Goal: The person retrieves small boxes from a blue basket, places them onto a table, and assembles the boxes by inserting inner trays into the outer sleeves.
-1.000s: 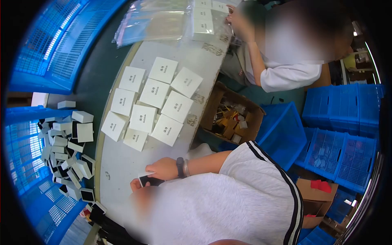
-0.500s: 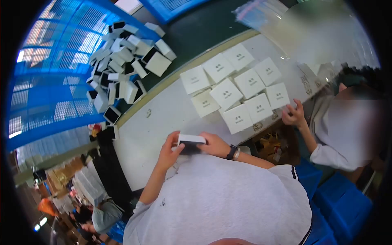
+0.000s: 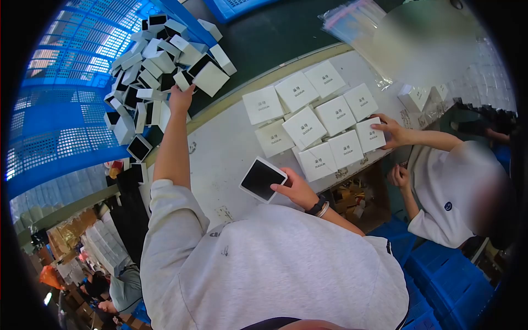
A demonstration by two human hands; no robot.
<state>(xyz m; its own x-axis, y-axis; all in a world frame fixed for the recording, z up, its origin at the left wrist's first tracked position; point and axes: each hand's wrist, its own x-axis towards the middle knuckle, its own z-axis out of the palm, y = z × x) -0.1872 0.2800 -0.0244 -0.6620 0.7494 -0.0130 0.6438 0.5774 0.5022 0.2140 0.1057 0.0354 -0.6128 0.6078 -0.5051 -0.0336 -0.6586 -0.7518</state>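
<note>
My right hand (image 3: 300,190) grips a square white box part with a black inside (image 3: 263,179), thumb over its near edge, above the white table. At upper left, my left hand (image 3: 180,100) is stretched out to a heap of white box parts (image 3: 147,80), many with black insides showing. Its fingers are closed around a small white box part (image 3: 182,81) at the heap's edge. A larger white box part (image 3: 211,78) lies just right of that hand. Several closed white boxes with dark print (image 3: 304,127) stand grouped on the table right of centre.
A blue mesh crate (image 3: 60,104) leans beside the heap at left. On the right, a co-worker's hand (image 3: 389,132) holds the rightmost printed box (image 3: 370,135). Clear plastic bags (image 3: 355,25) lie at the back, and a cardboard carton (image 3: 357,199) sits below the table edge.
My left hand has let go of the box part and moved up left to the heap. My right hand keeps it, now tilted with its black inside up. The co-worker's hand has come onto a printed box.
</note>
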